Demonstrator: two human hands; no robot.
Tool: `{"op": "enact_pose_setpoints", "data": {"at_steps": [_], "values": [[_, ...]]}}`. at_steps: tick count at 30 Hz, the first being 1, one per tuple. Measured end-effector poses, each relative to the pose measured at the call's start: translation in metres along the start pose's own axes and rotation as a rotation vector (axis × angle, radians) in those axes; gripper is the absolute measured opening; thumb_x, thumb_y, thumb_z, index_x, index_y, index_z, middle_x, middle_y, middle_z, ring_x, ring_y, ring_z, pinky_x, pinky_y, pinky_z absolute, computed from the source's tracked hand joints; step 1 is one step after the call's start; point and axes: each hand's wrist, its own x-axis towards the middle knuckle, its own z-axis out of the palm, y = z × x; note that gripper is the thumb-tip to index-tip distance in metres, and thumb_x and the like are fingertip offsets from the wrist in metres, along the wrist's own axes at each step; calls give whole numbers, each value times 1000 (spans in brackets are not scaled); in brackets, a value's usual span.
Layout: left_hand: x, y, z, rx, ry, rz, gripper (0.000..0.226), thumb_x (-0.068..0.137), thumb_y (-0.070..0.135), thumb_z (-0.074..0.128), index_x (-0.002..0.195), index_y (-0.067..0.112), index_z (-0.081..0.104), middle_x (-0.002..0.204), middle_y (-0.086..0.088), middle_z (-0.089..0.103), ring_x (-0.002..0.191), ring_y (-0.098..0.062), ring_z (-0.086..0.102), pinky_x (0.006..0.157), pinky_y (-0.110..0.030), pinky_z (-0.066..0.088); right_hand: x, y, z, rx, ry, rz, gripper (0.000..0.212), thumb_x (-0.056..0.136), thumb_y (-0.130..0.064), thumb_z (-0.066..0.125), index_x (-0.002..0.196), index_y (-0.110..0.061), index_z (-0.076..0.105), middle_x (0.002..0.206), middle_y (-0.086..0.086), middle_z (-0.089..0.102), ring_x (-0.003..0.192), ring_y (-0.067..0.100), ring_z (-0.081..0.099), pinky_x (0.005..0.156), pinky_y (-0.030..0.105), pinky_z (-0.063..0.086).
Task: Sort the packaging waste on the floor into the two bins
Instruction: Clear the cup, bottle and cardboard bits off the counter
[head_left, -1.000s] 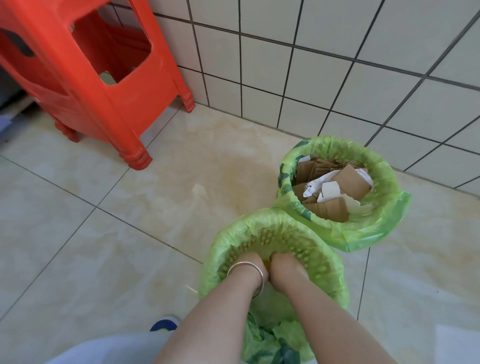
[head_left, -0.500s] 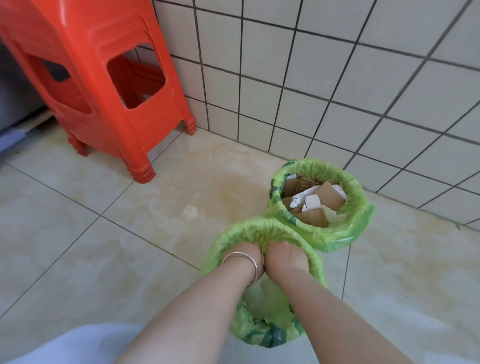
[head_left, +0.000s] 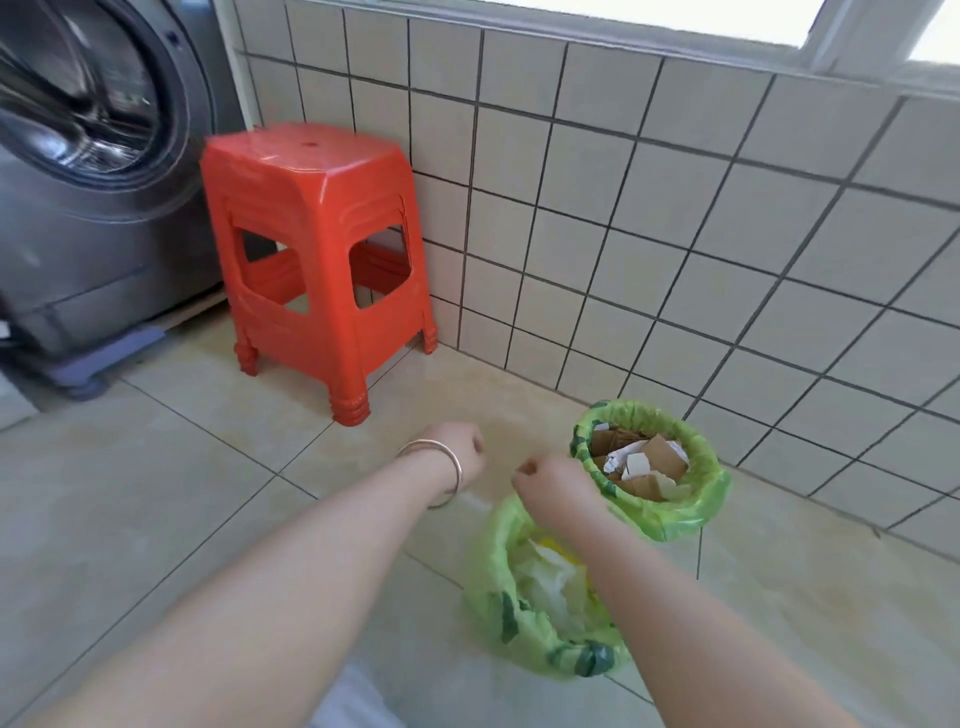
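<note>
Item: my left hand (head_left: 457, 447) and right hand (head_left: 553, 486), both lifted out of the near bin (head_left: 498, 592), fists curled on nothing; plastic beneath, cardboard bin (head_left: 696, 499) rightward, floor bare, sorting seemingly complete.

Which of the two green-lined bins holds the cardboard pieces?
The far bin beside the tiled wall holds brown cardboard and white scraps. The near bin, under the right forearm, holds crumpled white and yellow plastic instead.
</note>
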Motion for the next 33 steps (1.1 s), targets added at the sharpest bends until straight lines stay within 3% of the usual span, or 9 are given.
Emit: {"op": "enact_pose_setpoints", "data": {"at_steps": [6, 10, 13, 16, 20, 22, 28, 33], "values": [[-14, -22, -68, -212, 146, 73, 26, 90, 26, 54, 113, 19, 63, 118, 0, 65, 108, -19, 60, 81, -20, 41, 1, -69, -23, 93, 80, -102, 29, 88, -28, 45, 107, -22, 65, 108, 7, 66, 99, 28, 61, 79, 30, 49], [-12, -41, -88, -242, 197, 71, 24, 89, 29, 53, 112, 25, 62, 116, 4, 65, 105, -17, 60, 84, -24, 45, 17, -92, -18, 161, 69, -155, 27, 90, -32, 45, 108, -22, 63, 108, 6, 66, 98, 26, 60, 77, 29, 46], [0, -58, -93, -243, 228, 42, 25, 89, 30, 53, 113, 27, 59, 114, 5, 65, 106, -17, 60, 90, -30, 48, 40, -108, -9, 304, 37, -164, 33, 92, -39, 45, 115, -19, 58, 113, 7, 64, 100, 28, 62, 83, 34, 49], [25, -75, -95, -218, 244, -8, 27, 89, 29, 54, 116, 25, 57, 117, 1, 60, 108, -18, 58, 94, -33, 47, 71, -125, 3, 421, -32, -190, 35, 92, -41, 44, 118, -21, 56, 110, 3, 63, 100, 27, 63, 85, 40, 50], [73, -102, -107, -225, 277, -91, 29, 89, 31, 54, 117, 26, 55, 120, 2, 55, 110, -17, 56, 97, -36, 46, 128, -146, 24, 407, -130, -248, 23, 92, -43, 44, 109, -32, 52, 106, -3, 63, 96, 22, 63, 83, 41, 52], [100, -116, -111, -244, 282, -128, 30, 89, 31, 53, 118, 26, 54, 122, 3, 54, 111, -17, 56, 96, -34, 46, 161, -160, 34, 424, -174, -267, 24, 92, -42, 45, 111, -29, 52, 105, -3, 63, 97, 24, 63, 85, 43, 51], [172, -155, -125, -310, 306, -234, 28, 88, 26, 53, 116, 29, 55, 119, 5, 57, 109, -16, 56, 94, -31, 47, 245, -216, 57, 484, -276, -321, 6, 96, -27, 45, 102, -25, 47, 94, -1, 60, 89, 22, 61, 74, 29, 42], [174, -162, -184, -408, 332, -351, 25, 86, 25, 52, 109, 31, 58, 114, 8, 60, 105, -13, 60, 94, -29, 48, 252, -274, 30, 468, -307, -340, 6, 94, -25, 50, 94, -27, 55, 91, -2, 65, 89, 20, 63, 82, 36, 50]]}}
